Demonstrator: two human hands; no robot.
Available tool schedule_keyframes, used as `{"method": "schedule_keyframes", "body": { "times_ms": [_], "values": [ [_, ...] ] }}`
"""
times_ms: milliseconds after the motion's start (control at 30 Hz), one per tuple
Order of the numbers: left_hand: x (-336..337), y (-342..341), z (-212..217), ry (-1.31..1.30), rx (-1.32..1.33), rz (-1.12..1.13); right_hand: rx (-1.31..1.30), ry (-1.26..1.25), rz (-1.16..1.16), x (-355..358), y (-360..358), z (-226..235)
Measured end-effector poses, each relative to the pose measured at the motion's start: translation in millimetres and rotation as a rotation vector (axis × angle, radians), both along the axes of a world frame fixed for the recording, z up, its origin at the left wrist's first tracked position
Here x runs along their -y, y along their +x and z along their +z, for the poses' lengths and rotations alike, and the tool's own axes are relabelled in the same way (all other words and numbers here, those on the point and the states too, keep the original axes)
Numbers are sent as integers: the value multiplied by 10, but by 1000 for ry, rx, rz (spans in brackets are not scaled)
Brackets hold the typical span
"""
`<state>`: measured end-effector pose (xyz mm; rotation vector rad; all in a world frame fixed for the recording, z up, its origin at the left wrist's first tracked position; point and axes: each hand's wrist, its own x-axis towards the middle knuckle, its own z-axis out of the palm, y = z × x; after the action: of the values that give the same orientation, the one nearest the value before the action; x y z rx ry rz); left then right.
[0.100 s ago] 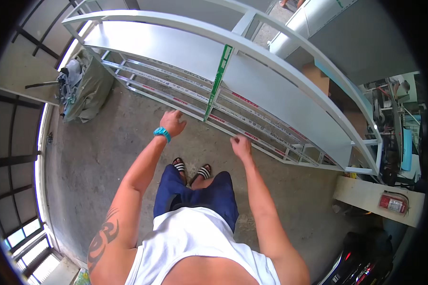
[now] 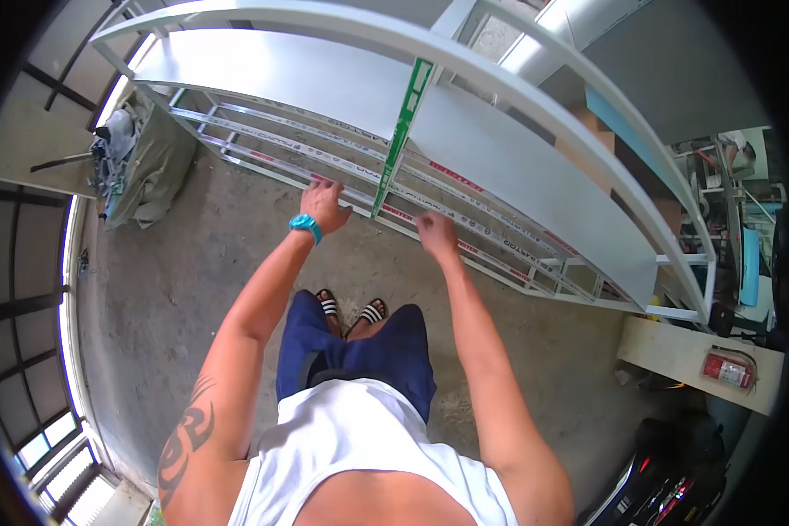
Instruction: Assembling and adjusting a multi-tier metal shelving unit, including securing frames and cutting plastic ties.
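A long white metal frame (image 2: 342, 17) with flat white panels stretches across the far side in front of me. Silver rails with printed film (image 2: 316, 156) run along its lower part, and a green-taped upright (image 2: 403, 131) divides it. My left hand (image 2: 324, 207), with a turquoise watch (image 2: 306, 227) at the wrist, is open over the lowest rail, left of the upright. Whether its fingertips touch the rail I cannot tell. My right hand (image 2: 438, 235) hovers near the same rail, right of the upright. Its fingers are bent and smeared, and no held thing shows.
A grey-green cloth bundle (image 2: 153, 171) stands at the left end of the frame. At right a red fire extinguisher (image 2: 729, 368) lies against a pale board (image 2: 662, 352). A black motorcycle (image 2: 666, 482) stands lower right. Concrete floor (image 2: 202, 263) lies around my sandalled feet.
Both hands have moved forward, toward the frame's lower rail. My left hand's fingers have reached over it. The frame sits slightly higher in view as the head has shifted.
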<state>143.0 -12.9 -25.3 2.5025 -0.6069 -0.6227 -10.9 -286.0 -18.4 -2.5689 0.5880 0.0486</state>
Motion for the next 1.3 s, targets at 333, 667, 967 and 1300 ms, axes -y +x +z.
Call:
{"method": "schedule_keyframes", "body": {
  "times_ms": [333,667,967,1300],
  "values": [
    [491,1299,-1518,-189,920,-129,13,84,150,-47,2258,-1388],
    [606,1440,-2004,-416,990,-149,-25,757,17,155,2431,-1638],
    [596,1392,-2196,-486,1119,-97,44,836,287,208,2381,-1698],
    [478,1366,-2206,-457,1138,-85,64,-378,333,504,2479,-1602]
  ]
}}
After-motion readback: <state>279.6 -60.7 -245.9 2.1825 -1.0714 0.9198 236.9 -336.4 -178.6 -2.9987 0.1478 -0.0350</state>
